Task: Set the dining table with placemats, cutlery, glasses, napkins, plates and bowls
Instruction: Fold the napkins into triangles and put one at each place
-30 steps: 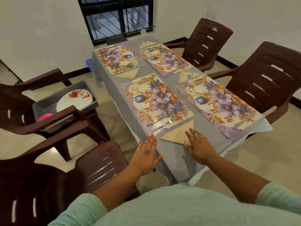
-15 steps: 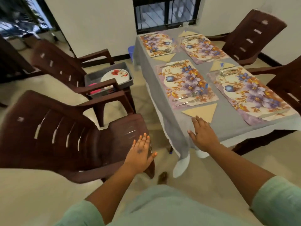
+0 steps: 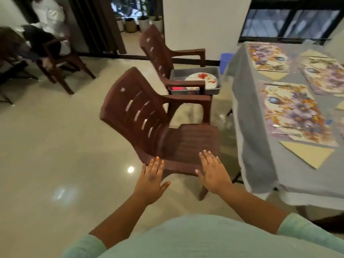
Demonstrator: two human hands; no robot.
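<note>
left hand (image 3: 151, 180): flat, fingers straight, holds nothing | right hand (image 3: 212, 169): flat, holds nothing, over chair (image 3: 167, 131) seat | plate (image 3: 202, 80) in bin (image 3: 214, 71) on far chair

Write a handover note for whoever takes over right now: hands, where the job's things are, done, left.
Left hand and right hand: both flat, fingers straight, holding nothing, over the front of the near brown chair.
Table: floral placemats laid, folded napkins beside them, cutlery on the near mat.
Plates sit in a grey tub on the far chair.
Done: mats, napkins, at least some cutlery.
Left: plates and bowls; no glasses are clear in this view.
</note>
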